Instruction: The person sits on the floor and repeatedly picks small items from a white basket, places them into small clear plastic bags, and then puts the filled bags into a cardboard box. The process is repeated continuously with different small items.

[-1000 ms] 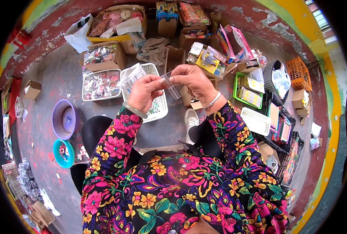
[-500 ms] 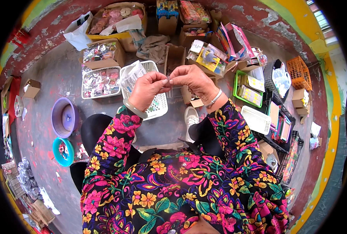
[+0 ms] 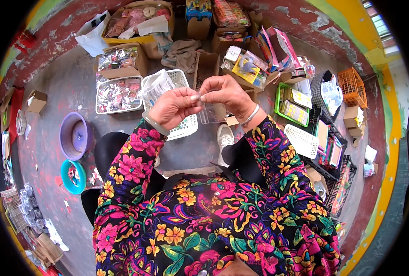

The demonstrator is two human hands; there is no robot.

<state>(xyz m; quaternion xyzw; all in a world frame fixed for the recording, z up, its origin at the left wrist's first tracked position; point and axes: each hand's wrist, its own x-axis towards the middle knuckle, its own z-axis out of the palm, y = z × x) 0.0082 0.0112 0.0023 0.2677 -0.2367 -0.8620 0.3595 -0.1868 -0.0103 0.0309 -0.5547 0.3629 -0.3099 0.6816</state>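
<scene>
My left hand point(image 3: 173, 109) and my right hand point(image 3: 229, 97) meet fingertip to fingertip in front of me, both pinching. Between them hangs a small clear plastic bag point(image 3: 210, 116), gripped at its upper edge; it looks flat, and I cannot make out anything inside. Just beyond and below my left hand sits a white slotted basket point(image 3: 193, 127) with small green and dark pieces in its near end. A crumpled white printed plastic packet point(image 3: 156, 86) lies in its far end, partly behind my left hand.
Left of the basket stand a white tray of small wrapped packets point(image 3: 119, 95) and a cardboard box point(image 3: 141, 60). A purple basin point(image 3: 76, 136) and a turquoise basin point(image 3: 72, 177) rest at far left. On the right are a green basket point(image 3: 278, 105), a white basket point(image 3: 301, 140) and black crates point(image 3: 343, 186).
The clear bag now hangs visibly below my fingertips, where before it barely showed. My left hand has turned and dipped slightly; my right hand stays nearly in place.
</scene>
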